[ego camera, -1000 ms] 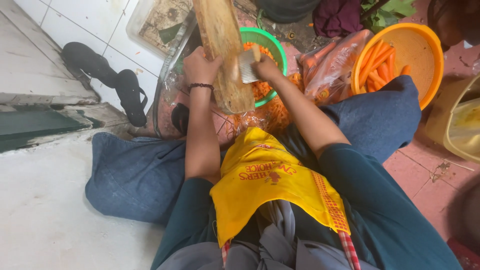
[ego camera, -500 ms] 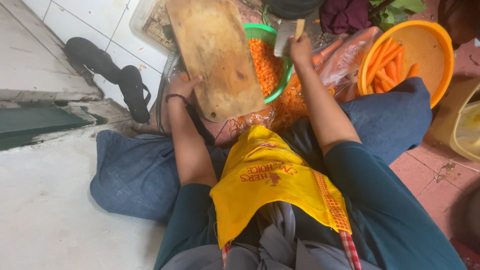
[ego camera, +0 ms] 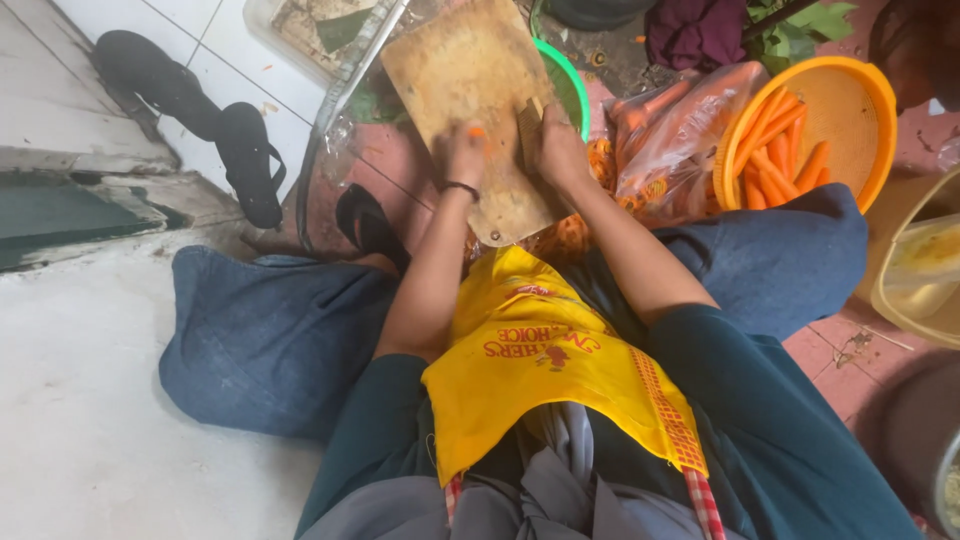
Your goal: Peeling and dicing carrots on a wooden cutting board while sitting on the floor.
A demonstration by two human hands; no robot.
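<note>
A worn wooden cutting board (ego camera: pixel 470 70) lies in front of my lap, partly covering a green bowl (ego camera: pixel 574 88). My left hand (ego camera: pixel 462 158) rests on the board's near part and pinches a small orange carrot piece (ego camera: pixel 476 131). My right hand (ego camera: pixel 560 150) sits just right of it, closed around a knife (ego camera: pixel 527 122) whose blade stands on the board beside the carrot piece. A black band circles my left wrist. A yellow cloth covers my lap.
At the right, an orange bowl (ego camera: pixel 850 95) holds several peeled carrots, with a plastic bag of carrots (ego camera: pixel 665 125) beside it. Black sandals (ego camera: pixel 245 150) lie at the left by a tiled step. A yellow container (ego camera: pixel 915 270) stands at the far right.
The board, tilted over the green bowl before, now lies flatter. My right hand has come down from above the bowl with the knife. My left hand moved onto the board with a carrot piece.
</note>
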